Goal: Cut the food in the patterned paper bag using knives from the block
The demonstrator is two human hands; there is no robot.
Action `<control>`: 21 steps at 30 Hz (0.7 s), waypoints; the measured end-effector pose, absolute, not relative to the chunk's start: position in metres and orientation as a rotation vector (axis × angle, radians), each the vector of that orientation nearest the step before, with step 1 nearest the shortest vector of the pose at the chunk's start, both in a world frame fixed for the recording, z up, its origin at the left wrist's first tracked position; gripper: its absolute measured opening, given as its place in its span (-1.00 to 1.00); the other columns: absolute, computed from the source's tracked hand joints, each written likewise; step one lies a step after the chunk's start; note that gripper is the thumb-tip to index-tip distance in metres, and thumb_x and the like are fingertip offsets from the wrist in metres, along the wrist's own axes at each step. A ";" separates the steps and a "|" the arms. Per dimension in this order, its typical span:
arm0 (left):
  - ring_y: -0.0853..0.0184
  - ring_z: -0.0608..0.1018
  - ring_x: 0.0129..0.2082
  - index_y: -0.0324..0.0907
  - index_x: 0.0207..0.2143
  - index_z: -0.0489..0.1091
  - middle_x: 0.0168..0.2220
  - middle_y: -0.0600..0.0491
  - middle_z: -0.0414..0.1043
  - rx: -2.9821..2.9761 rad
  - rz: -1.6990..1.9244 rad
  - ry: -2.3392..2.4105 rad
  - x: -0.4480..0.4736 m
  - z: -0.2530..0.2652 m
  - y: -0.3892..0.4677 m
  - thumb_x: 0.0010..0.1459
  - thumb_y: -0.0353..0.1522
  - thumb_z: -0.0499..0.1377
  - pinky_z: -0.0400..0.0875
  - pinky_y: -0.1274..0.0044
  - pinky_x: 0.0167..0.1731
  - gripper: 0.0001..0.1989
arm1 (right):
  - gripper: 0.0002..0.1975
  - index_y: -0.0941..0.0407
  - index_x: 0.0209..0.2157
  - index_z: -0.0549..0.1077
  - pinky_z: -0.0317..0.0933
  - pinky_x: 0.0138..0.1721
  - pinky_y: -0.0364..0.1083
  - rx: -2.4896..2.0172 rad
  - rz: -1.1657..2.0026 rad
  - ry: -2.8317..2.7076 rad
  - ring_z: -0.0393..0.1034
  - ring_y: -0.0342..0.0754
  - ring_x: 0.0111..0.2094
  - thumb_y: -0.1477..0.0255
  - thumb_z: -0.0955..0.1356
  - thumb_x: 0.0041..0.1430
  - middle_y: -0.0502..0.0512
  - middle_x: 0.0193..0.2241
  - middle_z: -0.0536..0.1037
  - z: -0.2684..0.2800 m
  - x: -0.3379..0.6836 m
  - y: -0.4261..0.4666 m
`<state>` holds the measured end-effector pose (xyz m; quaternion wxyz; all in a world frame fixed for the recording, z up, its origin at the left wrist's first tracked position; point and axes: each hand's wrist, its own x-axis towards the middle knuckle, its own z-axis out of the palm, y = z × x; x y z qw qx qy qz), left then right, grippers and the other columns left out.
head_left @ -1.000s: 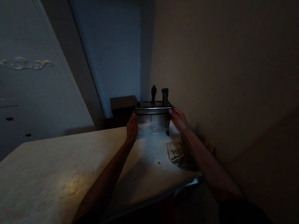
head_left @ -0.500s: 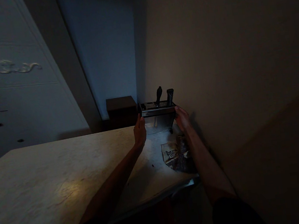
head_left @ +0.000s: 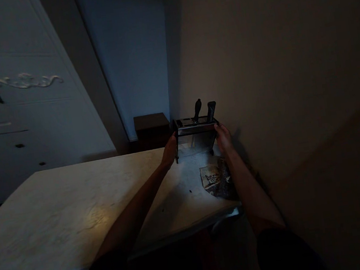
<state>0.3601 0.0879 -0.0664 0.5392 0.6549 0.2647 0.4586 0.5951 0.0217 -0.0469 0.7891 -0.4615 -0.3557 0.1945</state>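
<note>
A knife block (head_left: 195,129) with a dark frame and see-through front is upright near the far right end of the pale table (head_left: 108,193). Two black handles rise from its top slots, a curved knife handle (head_left: 198,108) and a straighter handle (head_left: 211,111). My left hand (head_left: 169,150) presses on its left side and my right hand (head_left: 223,137) grips its right side. Between them the block is held, its feet at or just above the tabletop; the dim light leaves this unclear.
A dark bag with a lettered label (head_left: 215,179) lies near my right forearm. The brown wall (head_left: 277,95) runs close along the right. Beyond the table is a low dark box (head_left: 152,123); a white cabinet (head_left: 42,122) stands at left. Small dark specks dot the tabletop.
The view has swung slightly left, so everything sits further right. The knife block looks straighter and lower against the table, still between both hands.
</note>
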 end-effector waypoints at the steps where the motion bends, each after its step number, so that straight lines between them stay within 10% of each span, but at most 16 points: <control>1: 0.18 0.27 0.27 -0.13 0.26 0.20 0.28 -0.05 0.19 1.566 1.057 0.586 0.358 -0.066 0.089 0.33 -0.08 -0.12 0.24 0.27 0.18 -0.44 | -0.57 0.12 -0.19 0.48 0.28 -0.02 -0.02 -1.016 0.393 -0.772 0.42 -0.02 -0.10 0.16 0.43 -0.06 0.05 -0.19 0.57 -0.047 0.594 0.023; 14: 0.17 0.55 -0.11 -0.14 -0.26 0.53 -0.19 -0.06 0.56 1.794 0.887 0.678 0.280 -0.099 0.088 0.08 -0.04 0.19 0.44 0.35 -0.05 -0.62 | -0.66 0.11 -0.12 0.31 0.11 0.14 0.07 -1.162 -0.107 -0.645 0.27 0.03 0.06 0.27 0.30 0.08 0.22 -0.02 0.36 -0.053 0.529 -0.011; 21: 0.13 0.58 -0.18 -0.16 -0.33 0.51 -0.25 -0.08 0.58 1.783 0.950 0.885 0.157 -0.130 0.102 -0.05 -0.01 0.22 0.44 0.31 -0.08 -0.58 | -0.72 0.08 -0.29 0.42 0.30 -0.08 0.00 -1.187 0.375 -1.043 0.41 -0.01 -0.23 0.15 0.35 0.13 0.08 -0.33 0.50 -0.097 0.404 -0.016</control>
